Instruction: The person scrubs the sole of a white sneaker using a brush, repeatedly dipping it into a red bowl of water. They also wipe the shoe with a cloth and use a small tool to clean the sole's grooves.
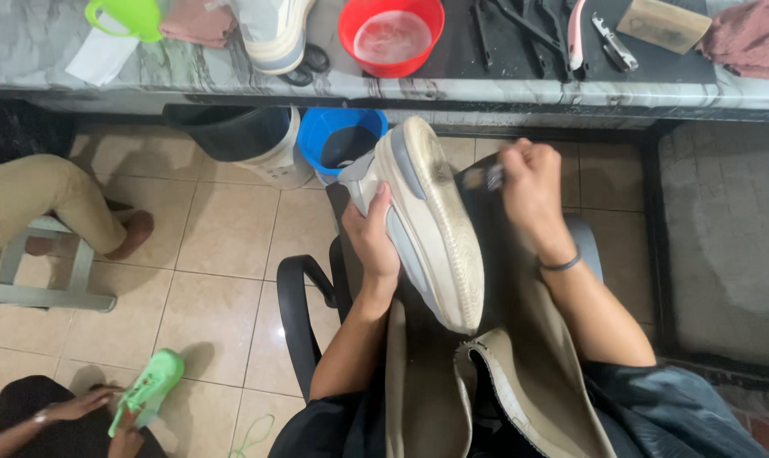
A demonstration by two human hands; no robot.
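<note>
Resting on the person's lap, sole turned up toward the camera, the pale sneaker (pixel 427 229) is the landmark for everything else here. Its long axis runs from the toe, up near the blue bucket (pixel 338 136), down and slightly right to the heel above the apron (pixel 520 373).

The left hand (pixel 371 242) sits against the sneaker's left flank, fingers (pixel 383 203) wrapped closed around the grey upper at mid-length, thumb on the side wall, holding it steady. The right hand (pixel 533 191) lies just to the right of the sole's upper half, fingers curled shut around a small dark brush (pixel 486 176) whose head points left at the sole's edge, close to a dark smudge near the toe; motion blur keeps me from telling whether the bristles touch. So the dirty patch lies leftward from the brush, across the sneaker's short axis, and the right hand is the nearer one to it.

Beyond the toe, the worktop (pixel 189 76) carries a red bowl (pixel 391 34), a second sneaker (pixel 270 34) and a green cup (pixel 125 17). Well to the left of the held sneaker, another person's hands (pixel 87 416) hold a green shoe (pixel 151 386) low by the floor, and someone else's leg (pixel 53 203) rests on a stool (pixel 36 280).
</note>
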